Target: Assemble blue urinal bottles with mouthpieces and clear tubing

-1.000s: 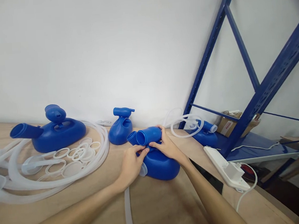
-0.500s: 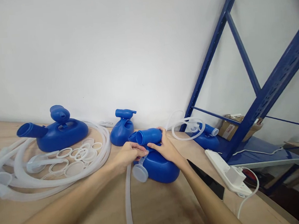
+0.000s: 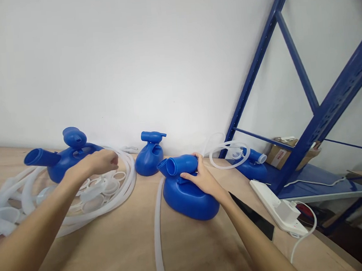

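Note:
My right hand [image 3: 205, 177] is closed on the top of a blue plastic urinal bottle [image 3: 191, 201], at its handle and against a short blue tube piece [image 3: 183, 164] lying beside the open neck. The bottle rests on the table. My left hand [image 3: 103, 161] is raised at the left with curled fingers, over a pile of translucent rings and caps [image 3: 110, 186]; whether anything is in it is hidden. Under that wrist a translucent cap [image 3: 93, 191] appears, slightly blurred. A pale flat hose [image 3: 158, 237] runs along the table left of the bottle.
Behind my left arm stands another blue bottle [image 3: 56, 170], amid coiled clear hoses [image 3: 129, 173]. A further bottle [image 3: 148, 159] is by the wall. Rightward lie a dark flat device [image 3: 253, 217], a white power strip [image 3: 274, 207], a bottle with hose [image 3: 251, 169] and a blue metal rack [image 3: 307, 142].
My left hand has left the bottle and moved left over the rings. The translucent cap that hung at the bottle's neck is gone from there. My right hand keeps its hold.

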